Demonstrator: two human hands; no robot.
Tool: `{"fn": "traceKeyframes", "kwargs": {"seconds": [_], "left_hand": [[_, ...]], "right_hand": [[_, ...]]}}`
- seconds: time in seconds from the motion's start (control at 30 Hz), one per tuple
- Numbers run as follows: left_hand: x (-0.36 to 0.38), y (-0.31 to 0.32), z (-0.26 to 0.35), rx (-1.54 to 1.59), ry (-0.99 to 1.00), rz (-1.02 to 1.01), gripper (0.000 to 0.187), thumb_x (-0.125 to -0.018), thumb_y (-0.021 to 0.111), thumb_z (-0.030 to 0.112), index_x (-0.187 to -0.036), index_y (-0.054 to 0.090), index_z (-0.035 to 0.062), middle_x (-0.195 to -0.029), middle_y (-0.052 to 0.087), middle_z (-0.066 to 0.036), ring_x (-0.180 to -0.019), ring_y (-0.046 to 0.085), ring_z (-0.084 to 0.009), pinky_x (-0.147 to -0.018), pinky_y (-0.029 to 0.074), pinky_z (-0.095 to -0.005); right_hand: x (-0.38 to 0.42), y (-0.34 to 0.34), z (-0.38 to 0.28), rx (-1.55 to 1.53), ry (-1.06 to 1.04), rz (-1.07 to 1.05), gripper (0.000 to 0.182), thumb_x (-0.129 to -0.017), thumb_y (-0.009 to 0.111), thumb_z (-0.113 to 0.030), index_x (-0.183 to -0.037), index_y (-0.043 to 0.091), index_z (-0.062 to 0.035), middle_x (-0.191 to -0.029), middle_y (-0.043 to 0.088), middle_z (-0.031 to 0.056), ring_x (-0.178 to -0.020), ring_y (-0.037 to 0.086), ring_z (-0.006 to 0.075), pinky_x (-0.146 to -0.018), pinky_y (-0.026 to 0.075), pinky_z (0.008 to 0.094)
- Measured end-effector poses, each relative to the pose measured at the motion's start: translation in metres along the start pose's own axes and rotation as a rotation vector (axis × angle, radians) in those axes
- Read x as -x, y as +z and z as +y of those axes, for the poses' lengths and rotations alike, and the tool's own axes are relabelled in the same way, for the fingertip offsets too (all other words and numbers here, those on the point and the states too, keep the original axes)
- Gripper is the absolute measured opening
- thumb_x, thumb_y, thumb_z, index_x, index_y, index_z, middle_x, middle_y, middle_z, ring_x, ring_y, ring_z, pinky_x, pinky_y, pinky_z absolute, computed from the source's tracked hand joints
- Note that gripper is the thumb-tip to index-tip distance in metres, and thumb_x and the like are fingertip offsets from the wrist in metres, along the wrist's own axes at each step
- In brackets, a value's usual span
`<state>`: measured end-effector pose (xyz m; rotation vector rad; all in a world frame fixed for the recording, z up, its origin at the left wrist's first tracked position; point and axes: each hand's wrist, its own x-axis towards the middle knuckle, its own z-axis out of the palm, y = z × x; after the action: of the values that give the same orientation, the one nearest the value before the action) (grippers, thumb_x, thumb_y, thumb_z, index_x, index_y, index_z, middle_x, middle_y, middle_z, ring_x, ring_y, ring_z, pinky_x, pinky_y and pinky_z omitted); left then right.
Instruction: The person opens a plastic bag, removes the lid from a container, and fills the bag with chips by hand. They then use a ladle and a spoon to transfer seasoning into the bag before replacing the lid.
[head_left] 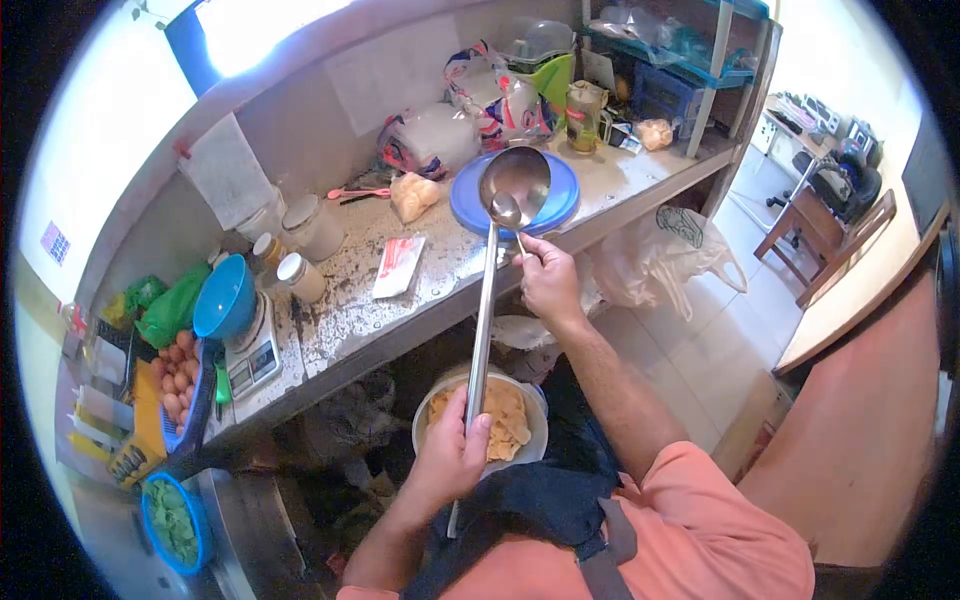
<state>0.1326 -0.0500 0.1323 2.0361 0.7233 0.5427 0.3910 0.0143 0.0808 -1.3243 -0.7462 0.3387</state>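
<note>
My left hand [452,455] is closed round the long metal handle of a ladle [528,175]. The ladle's bowl points away from me, over a round blue lid [466,200] on the counter. In the fingers of my right hand [550,285] is a small metal spoon [506,210], its bowl overlapping the near side of the ladle's bowl. Below my hands stands a white bucket [541,425] holding orange-tan pieces [508,420], partly hidden by my left hand and the handle.
The worn counter [340,300] carries a white packet [399,267], a tied bag [413,196], jars [300,277], a kitchen scale [258,362] and a blue bowl [226,297]. Eggs [175,375] sit at left. A plastic bag [665,255] hangs below the counter's edge; a wooden chair [815,245] stands right.
</note>
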Motion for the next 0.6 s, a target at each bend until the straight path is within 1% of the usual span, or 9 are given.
{"fn": "traceKeyframes", "kwargs": {"seconds": [0.03, 0.13, 0.17, 0.2, 0.27, 0.43, 0.5, 0.53, 0.6], "left_hand": [[0.000, 0.002, 0.005, 0.072, -0.057, 0.002, 0.041, -0.096, 0.051, 0.016, -0.134, 0.043, 0.0001, -0.094, 0.064, -0.021, -0.086, 0.065, -0.0328, -0.078, 0.049, -0.0385], [-0.003, 0.007, -0.002, 0.021, -0.073, 0.009, 0.041, -0.095, 0.051, 0.015, -0.133, 0.043, 0.0000, -0.095, 0.064, -0.024, -0.090, 0.065, -0.0391, -0.079, 0.050, -0.0411], [-0.004, 0.007, 0.000, -0.077, 0.048, 0.052, 0.041, -0.094, 0.051, 0.014, -0.132, 0.044, 0.0001, -0.095, 0.063, -0.027, -0.091, 0.063, -0.0453, -0.078, 0.050, -0.0456], [-0.004, 0.008, 0.001, -0.083, 0.053, 0.052, 0.041, -0.094, 0.051, 0.014, -0.132, 0.044, 0.0001, -0.095, 0.063, -0.027, -0.091, 0.063, -0.0453, -0.078, 0.050, -0.0456], [-0.004, 0.010, 0.002, -0.042, -0.102, 0.027, 0.038, -0.094, 0.052, 0.011, -0.130, 0.047, -0.0013, -0.108, 0.060, -0.021, -0.099, 0.060, -0.0317, -0.090, 0.047, -0.0383], [-0.001, 0.007, 0.006, -0.040, -0.099, 0.053, 0.038, -0.093, 0.053, 0.012, -0.128, 0.049, -0.0013, -0.113, 0.060, -0.023, -0.107, 0.058, -0.0353, -0.096, 0.044, -0.0404], [0.002, 0.006, -0.002, -0.131, 0.010, 0.087, 0.041, -0.095, 0.053, 0.013, -0.133, 0.045, 0.0001, -0.098, 0.063, -0.018, -0.086, 0.064, -0.0287, -0.080, 0.052, -0.0372], [0.005, 0.006, -0.010, -0.130, 0.007, 0.093, 0.041, -0.095, 0.053, 0.013, -0.133, 0.045, 0.0001, -0.098, 0.063, -0.018, -0.086, 0.064, -0.0287, -0.080, 0.052, -0.0372], [0.014, 0.001, -0.026, 0.366, -0.276, -0.053, 0.041, -0.098, 0.049, 0.015, -0.135, 0.041, 0.0007, -0.075, 0.059, -0.008, -0.056, 0.058, -0.0161, -0.052, 0.046, -0.0283]], "right_hand": [[0.000, 0.002, -0.008, -0.090, 0.072, -0.014, 0.032, -0.096, 0.049, -0.006, -0.125, 0.059, 0.0014, -0.085, 0.063, 0.0036, -0.050, 0.047, 0.0030, -0.043, 0.038, 0.0203], [-0.003, 0.007, -0.025, -0.219, 0.154, -0.044, 0.030, -0.098, 0.047, -0.006, -0.126, 0.055, 0.0012, -0.086, 0.059, 0.0037, -0.042, 0.041, 0.0021, -0.034, 0.032, 0.0203], [-0.004, 0.007, -0.030, -0.255, 0.159, -0.057, 0.031, -0.098, 0.047, -0.006, -0.126, 0.055, 0.0013, -0.086, 0.059, 0.0036, -0.042, 0.041, 0.0024, -0.035, 0.033, 0.0205], [-0.004, 0.007, -0.037, -0.291, 0.164, -0.070, 0.031, -0.097, 0.048, -0.007, -0.126, 0.055, 0.0015, -0.085, 0.059, 0.0035, -0.042, 0.040, 0.0026, -0.035, 0.033, 0.0207], [0.000, 0.001, -0.063, -0.359, 0.237, -0.082, 0.031, -0.097, 0.048, -0.007, -0.126, 0.055, 0.0014, -0.086, 0.059, 0.0037, -0.042, 0.040, 0.0029, -0.035, 0.034, 0.0208], [-0.002, -0.020, -0.085, -0.420, 0.353, -0.170, 0.030, -0.094, 0.052, -0.005, -0.124, 0.056, 0.0001, -0.088, 0.061, 0.0033, -0.044, 0.040, 0.0032, -0.036, 0.034, 0.0204], [-0.003, -0.032, -0.086, -0.410, 0.379, -0.204, 0.030, -0.094, 0.053, -0.006, -0.123, 0.057, -0.0004, -0.087, 0.061, 0.0022, -0.044, 0.040, 0.0030, -0.036, 0.034, 0.0203], [-0.004, -0.038, -0.088, -0.400, 0.401, -0.238, 0.030, -0.094, 0.054, -0.006, -0.123, 0.058, -0.0008, -0.086, 0.061, 0.0011, -0.044, 0.040, 0.0028, -0.036, 0.034, 0.0201], [-0.005, -0.055, -0.100, -0.324, 0.397, -0.277, 0.031, -0.093, 0.053, -0.004, -0.122, 0.061, -0.0018, -0.084, 0.062, -0.0008, -0.045, 0.041, 0.0017, -0.036, 0.033, 0.0199]]}}
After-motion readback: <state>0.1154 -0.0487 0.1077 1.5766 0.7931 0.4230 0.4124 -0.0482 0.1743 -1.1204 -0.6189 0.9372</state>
